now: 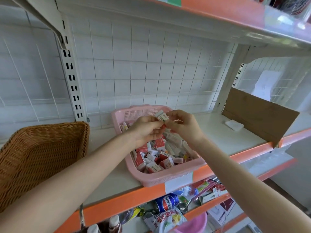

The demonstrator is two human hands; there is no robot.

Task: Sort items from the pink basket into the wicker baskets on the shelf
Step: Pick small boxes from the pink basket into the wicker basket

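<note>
Both bare forearms are reaching forward and angling inward toward each other. The left hand [145, 130] and right hand [183, 126] are meeting at the fingertips, fingers curled. The two hands are pinching a small eraser [161, 116] between them from opposite ends.

The wicker basket [42, 157] ran off the left edge, and its inside did not show. The left grip [144, 130] and right grip [183, 126] covered the middle of the pink basket [168, 179] and both ends of the small white box [161, 116], whose finer print was too small to read. Bottles [114, 222] below were cut by the bottom edge. Dark goods [289, 5] at top right were blurred.
</note>
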